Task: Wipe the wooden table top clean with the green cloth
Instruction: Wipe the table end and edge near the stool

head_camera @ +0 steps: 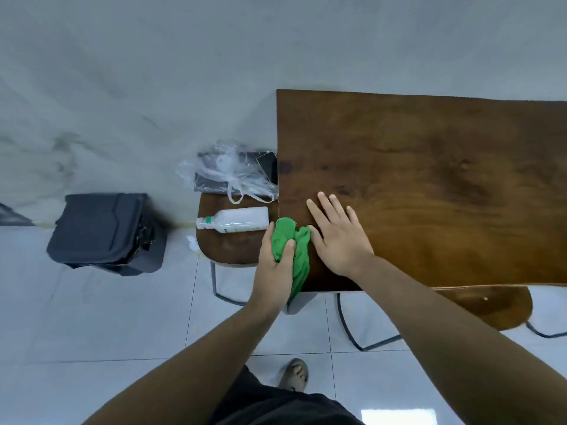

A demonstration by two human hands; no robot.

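Green cloth bunched at the near-left corner of the table top, and the wipe looks barely begun.

The left hand [273, 271] grips the green cloth [302, 256] at the left edge of the wooden table top [429, 179] — thumb curled over the wad, fingers wrapped behind it — and a tail of fabric hangs off the near edge. The right hand [337, 237] lies flat on the wood just inside that corner, fingers straight and spread, holding nothing. Just off the table top's left edge a stool [227, 250] carries a white bottle [236, 220] on its side and a plastic bag [230, 173]. The cloth is balled up, so little of it meets the wood and strokes may leave streaks. A sweep carried past the left edge could send the bottle rolling.
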